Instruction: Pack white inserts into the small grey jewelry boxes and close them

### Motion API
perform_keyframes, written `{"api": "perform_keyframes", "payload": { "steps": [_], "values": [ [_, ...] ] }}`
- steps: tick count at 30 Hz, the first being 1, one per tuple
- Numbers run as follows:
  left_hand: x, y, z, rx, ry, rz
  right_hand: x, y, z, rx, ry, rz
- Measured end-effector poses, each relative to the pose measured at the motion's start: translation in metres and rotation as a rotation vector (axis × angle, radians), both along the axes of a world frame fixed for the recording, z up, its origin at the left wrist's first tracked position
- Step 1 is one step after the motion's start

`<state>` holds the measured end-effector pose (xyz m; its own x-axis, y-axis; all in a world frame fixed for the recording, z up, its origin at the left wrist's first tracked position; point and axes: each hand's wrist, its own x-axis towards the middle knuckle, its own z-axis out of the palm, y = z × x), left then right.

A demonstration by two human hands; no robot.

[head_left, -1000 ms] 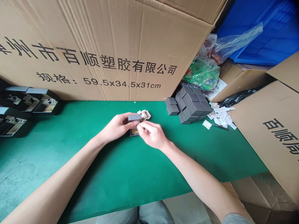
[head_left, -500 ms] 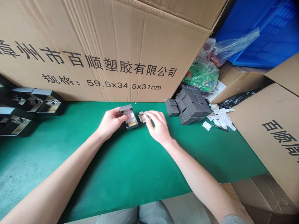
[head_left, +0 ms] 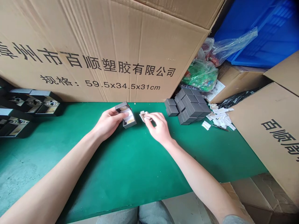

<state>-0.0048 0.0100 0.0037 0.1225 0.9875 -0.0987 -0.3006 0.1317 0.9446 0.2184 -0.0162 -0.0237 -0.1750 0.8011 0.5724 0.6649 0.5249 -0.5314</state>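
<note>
My left hand (head_left: 108, 125) grips a small open dark grey box (head_left: 126, 115) with a white and gold insert, its thumb lying across the inside. My right hand (head_left: 157, 127) is curled over a little heap of cream paper pieces (head_left: 143, 115), its fingertips at their edge. Whether those fingers hold any piece is hidden. The hands stand apart above a green mat (head_left: 70, 155), with the box tilted between them.
Several dark grey boxes (head_left: 189, 105) are stacked to the right, beside loose white pieces (head_left: 219, 118). Open boxes (head_left: 35, 102) stand at the left. A large printed carton (head_left: 93, 53) walls the back, with plastic bags (head_left: 203, 74) and a blue crate (head_left: 263, 34) beyond.
The hands have separated from their position together over the box. My left hand has carried the box leftward and tilted it, while my right hand has moved onto the cream pieces.
</note>
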Motion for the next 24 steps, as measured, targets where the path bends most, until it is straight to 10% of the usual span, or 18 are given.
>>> {"api": "perform_keyframes", "payload": {
  "steps": [24],
  "values": [
    [0.0033, -0.0038, 0.0092, -0.05, -0.05, -0.052, 0.0074, 0.0, 0.0056, -0.505, 0.516, 0.165]
  ]
}}
